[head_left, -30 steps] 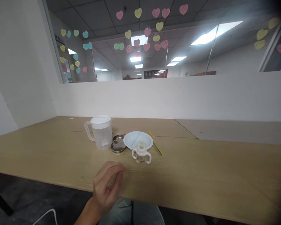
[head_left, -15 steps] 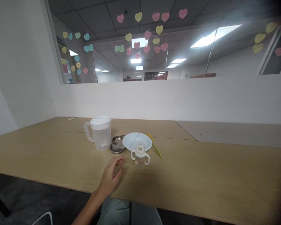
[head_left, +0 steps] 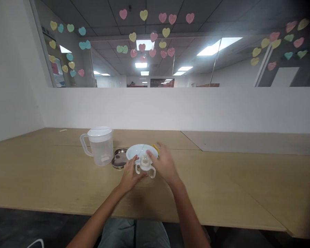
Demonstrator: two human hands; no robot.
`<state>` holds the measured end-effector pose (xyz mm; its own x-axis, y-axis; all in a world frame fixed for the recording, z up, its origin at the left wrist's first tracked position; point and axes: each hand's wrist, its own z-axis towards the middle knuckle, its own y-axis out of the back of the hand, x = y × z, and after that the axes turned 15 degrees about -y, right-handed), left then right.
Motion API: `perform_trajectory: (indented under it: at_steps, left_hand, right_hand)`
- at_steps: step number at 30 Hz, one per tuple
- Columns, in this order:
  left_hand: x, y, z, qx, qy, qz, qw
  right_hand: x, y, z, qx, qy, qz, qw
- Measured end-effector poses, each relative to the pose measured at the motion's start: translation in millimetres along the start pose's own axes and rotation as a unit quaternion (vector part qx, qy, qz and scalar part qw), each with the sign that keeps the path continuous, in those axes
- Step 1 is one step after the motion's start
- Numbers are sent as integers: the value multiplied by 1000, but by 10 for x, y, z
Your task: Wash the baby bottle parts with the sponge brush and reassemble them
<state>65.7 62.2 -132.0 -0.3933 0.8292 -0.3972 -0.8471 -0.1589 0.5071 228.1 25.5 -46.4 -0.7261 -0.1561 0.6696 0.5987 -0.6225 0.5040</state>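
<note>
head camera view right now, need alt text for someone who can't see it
A person's left hand and right hand flank a small two-handled bottle on a tan table. Behind it sits a white plate, with a metal dish and lidded pitcher to the left.

no words, brands or numbers legible, on bottle, jug or heart-shaped notes on the window, any marks too small or blurred
</note>
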Motion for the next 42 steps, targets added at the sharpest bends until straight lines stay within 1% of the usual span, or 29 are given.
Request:
perform_trajectory:
  at_steps: [3,5,6,9,12,17,20,22,26,29,32,35,39,42]
  left_hand:
    - [6,-203,50,-18,10,24,1000]
    - [12,-287,59,-35,10,36,999]
    - [15,-310,61,-40,8,39,998]
    - [24,-323,69,-41,-12,44,998]
    - [28,-304,81,-40,-33,53,997]
    - [27,-292,93,-35,-40,75,996]
    - [29,-313,84,-33,-41,79,996]
    - [36,-339,71,-40,-42,89,994]
    - [64,-392,40,-64,-53,114,990]
    - [93,-413,22,-75,-58,124,988]
    - [111,-418,10,-70,-55,123,988]
    - [99,-412,6,-61,-53,118,990]
    - [62,-398,16,-56,-40,120,990]
    - [48,-388,22,-58,-38,127,989]
  right_hand:
    - [42,-161,-34,64,-33,-63,995]
    - [13,-254,-32,98,-31,-63,993]
    - [-15,-282,-21,113,-24,-42,992]
    - [-112,-293,46,159,-21,28,987]
    - [-189,-260,126,207,-25,62,976]
    - [-284,-272,206,238,-40,112,964]
    - [-310,-305,201,232,-29,123,965]
    - [-305,-334,166,209,-34,124,970]
    - [-280,-437,30,131,-45,147,979]
    - [-283,-537,-84,65,-24,166,984]
    - [-297,-602,-162,23,-15,179,983]
    - [-310,-614,-183,24,-23,189,981]
    - [-321,-599,-147,54,-39,190,980]
    - [-257,-556,-108,72,-38,194,978]
